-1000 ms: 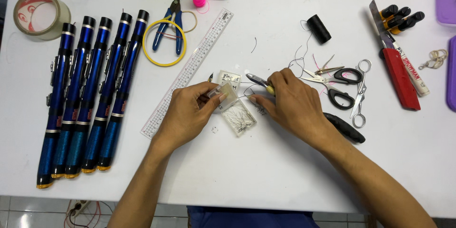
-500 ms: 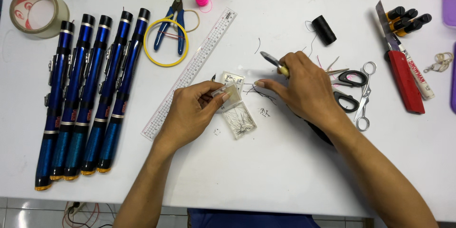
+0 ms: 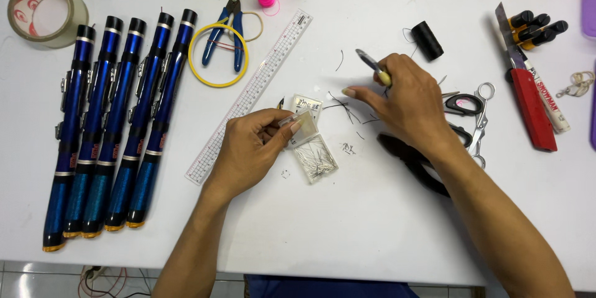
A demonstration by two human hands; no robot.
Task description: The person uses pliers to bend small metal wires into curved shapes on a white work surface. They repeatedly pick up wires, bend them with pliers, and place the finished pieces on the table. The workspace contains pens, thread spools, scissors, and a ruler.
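Centrally on the white table (image 3: 347, 223): small clear plastic box (image 3: 315, 157) of thin metal pins, lying open, lid raised. Left hand (image 3: 251, 146) at the box's left edge, fingers pressed together, thumb and forefinger pinching the clear lid (image 3: 297, 121). Just above the box, touching or nearly so, a small white printed packet (image 3: 307, 104). Right of the box, near it, loose dark wire offcuts (image 3: 347, 112) scattered on the table. Right hand (image 3: 406, 102) up and right of the box, raised over the offcuts, closed around small pliers (image 3: 372, 65) with a yellow grip, metal tip pointing up-left, forefinger stretched out toward the box. Below that hand, right of the box, a black-handled tool (image 3: 413, 161) partly hidden by the wrist. Farther right of the box, scissors (image 3: 472, 118). Above and right, a black thread spool (image 3: 428, 40). Left of the box, a clear ruler (image 3: 251, 93) lying diagonally; well left of it, five blue rod handles (image 3: 112, 130) side by side.
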